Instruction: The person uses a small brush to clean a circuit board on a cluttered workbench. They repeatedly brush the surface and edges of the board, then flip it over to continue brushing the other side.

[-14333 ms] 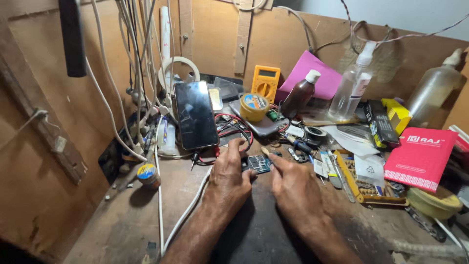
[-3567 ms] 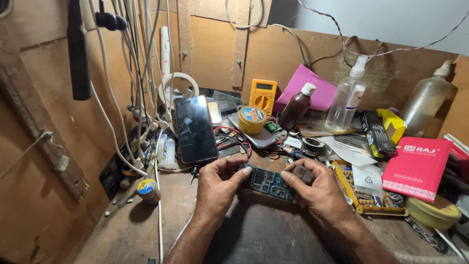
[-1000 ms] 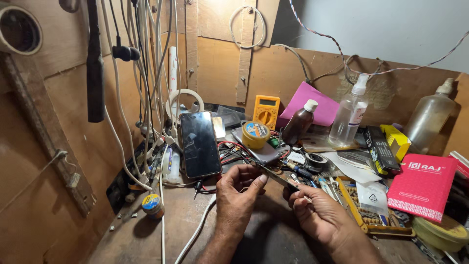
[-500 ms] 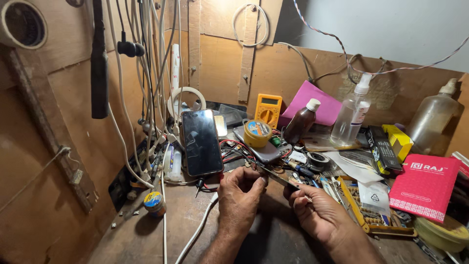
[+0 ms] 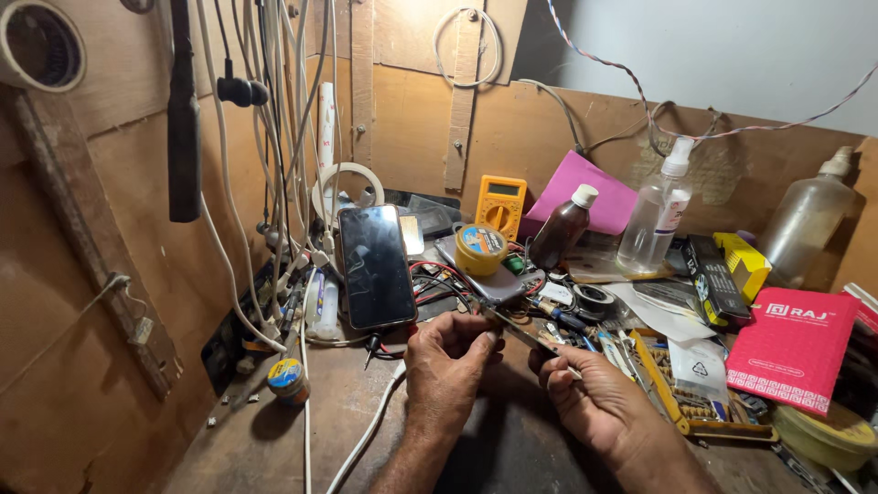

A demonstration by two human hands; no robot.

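Brown plywood walls (image 5: 110,366) enclose the left and rear of the frame. A pale painted wall (image 5: 732,55) fills the upper right. The dark worn bench top (image 5: 512,448) lies bottom centre.

The light is warm and fairly bright, and it seems to come from above. Soft shadows lie under the hands. The phone screen (image 5: 375,265) shows a weak glare. Focus is sharp; the frame edges bend slightly.

wooden bench (image 5: 274,448) | on it: small tin (image 5: 288,380), white cable (image 5: 366,439), red box (image 5: 791,352), screwdriver-bit tray (image 5: 695,402)
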